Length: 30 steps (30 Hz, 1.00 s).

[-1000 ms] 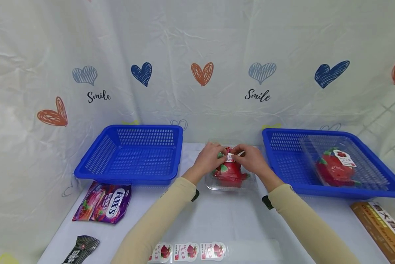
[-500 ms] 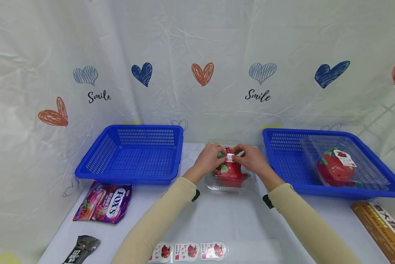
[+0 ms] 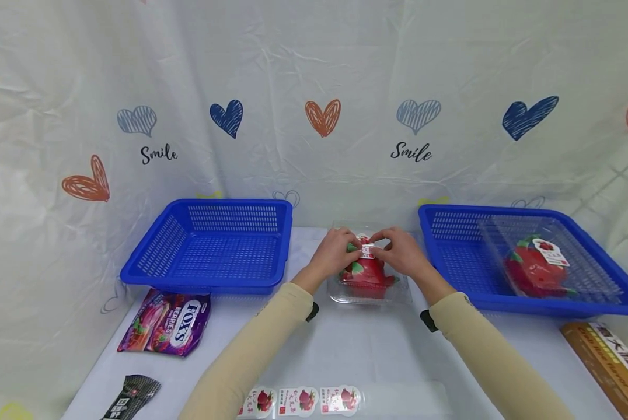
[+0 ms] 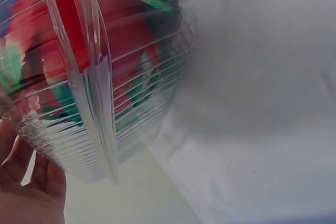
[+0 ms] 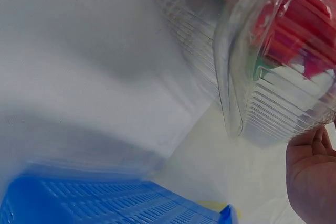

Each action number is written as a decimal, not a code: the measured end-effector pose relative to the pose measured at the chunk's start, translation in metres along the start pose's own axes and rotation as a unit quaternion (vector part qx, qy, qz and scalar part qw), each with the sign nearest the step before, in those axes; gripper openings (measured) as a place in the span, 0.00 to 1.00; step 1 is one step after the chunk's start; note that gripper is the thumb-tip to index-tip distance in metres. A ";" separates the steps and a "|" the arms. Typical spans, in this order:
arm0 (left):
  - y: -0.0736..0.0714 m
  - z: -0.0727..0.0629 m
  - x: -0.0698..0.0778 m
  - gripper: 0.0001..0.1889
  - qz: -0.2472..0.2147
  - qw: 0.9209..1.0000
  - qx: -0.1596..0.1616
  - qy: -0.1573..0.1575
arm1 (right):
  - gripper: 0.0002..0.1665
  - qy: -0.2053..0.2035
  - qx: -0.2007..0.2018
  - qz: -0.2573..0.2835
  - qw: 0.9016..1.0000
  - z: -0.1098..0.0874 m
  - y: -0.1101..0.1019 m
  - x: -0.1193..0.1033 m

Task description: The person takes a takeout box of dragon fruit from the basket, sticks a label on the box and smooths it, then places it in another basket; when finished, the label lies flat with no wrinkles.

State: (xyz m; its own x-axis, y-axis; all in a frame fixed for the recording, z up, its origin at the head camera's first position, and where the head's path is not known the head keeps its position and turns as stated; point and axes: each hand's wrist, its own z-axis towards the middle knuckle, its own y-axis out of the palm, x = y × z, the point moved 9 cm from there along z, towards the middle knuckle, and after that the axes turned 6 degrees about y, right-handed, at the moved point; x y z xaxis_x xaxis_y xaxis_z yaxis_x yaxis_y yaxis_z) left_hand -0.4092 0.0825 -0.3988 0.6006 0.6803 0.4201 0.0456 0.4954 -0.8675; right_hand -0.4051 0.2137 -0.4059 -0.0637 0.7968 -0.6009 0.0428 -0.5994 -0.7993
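Note:
A red dragon fruit (image 3: 366, 273) with green tips sits inside a clear plastic clamshell box (image 3: 366, 297) at the back middle of the table. On the lid lies a white label (image 3: 367, 251) with a red fruit picture. From its left side my left hand (image 3: 337, 249) touches the label's edge, thumb and forefinger tips apart. My right hand (image 3: 402, 252) does likewise at the right edge, with a gap between thumb and forefinger. Both wrist views show the box's ribbed wall, with part of the left hand (image 4: 31, 192) and right hand (image 5: 315, 177) beyond it.
A blue basket (image 3: 209, 283) stands at left; another blue basket (image 3: 450, 300) at right holds a labelled, boxed dragon fruit (image 3: 534, 271). A strip of labels (image 3: 298, 401) lies in front. A candy bag (image 3: 164, 322), a black packet (image 3: 131, 396) and a brown box (image 3: 608, 370) lie around.
My fingertips have shifted slightly on the label, and a little more of it shows between them. The box and both baskets stay in place.

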 end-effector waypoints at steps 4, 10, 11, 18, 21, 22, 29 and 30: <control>0.000 0.000 0.001 0.09 -0.003 1.000 0.002 0.001 | 0.23 0.006 -0.003 0.006 1.000 0.001 0.001 0.000; -0.001 -0.001 0.002 0.08 -0.001 1.000 0.008 0.004 | 0.25 0.023 -0.009 0.033 0.999 0.004 -0.002 0.001; -0.001 -0.001 0.003 0.08 -0.001 1.000 0.009 0.003 | 0.25 0.026 -0.011 0.038 0.999 0.005 -0.002 0.001; 0.001 -0.003 0.002 0.08 -0.005 1.000 0.012 0.002 | 0.27 0.032 -0.029 0.038 0.998 0.012 -0.001 -0.004; 0.001 -0.004 0.000 0.07 -0.012 1.000 0.015 -0.002 | 0.27 0.025 -0.031 0.025 0.999 0.017 0.001 -0.012; 0.001 -0.004 -0.001 0.07 -0.014 1.000 0.015 -0.004 | 0.26 0.024 -0.030 0.025 0.999 0.018 0.002 -0.014; 0.000 -0.004 -0.001 0.07 -0.025 0.999 0.019 -0.004 | 0.16 0.002 -0.022 0.037 0.999 0.025 0.002 -0.022; 0.000 -0.004 -0.001 0.07 -0.028 0.999 0.018 -0.004 | 0.15 -0.001 -0.022 0.041 0.999 0.025 0.002 -0.022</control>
State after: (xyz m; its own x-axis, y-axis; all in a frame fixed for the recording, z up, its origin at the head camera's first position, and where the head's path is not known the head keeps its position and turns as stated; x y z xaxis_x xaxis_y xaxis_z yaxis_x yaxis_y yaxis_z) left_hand -0.4068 0.0798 -0.3997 0.5916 0.6550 0.4701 0.0496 0.5525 -0.8321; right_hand -0.4286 0.1932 -0.3940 -0.0592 0.7445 -0.6650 0.0923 -0.6593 -0.7462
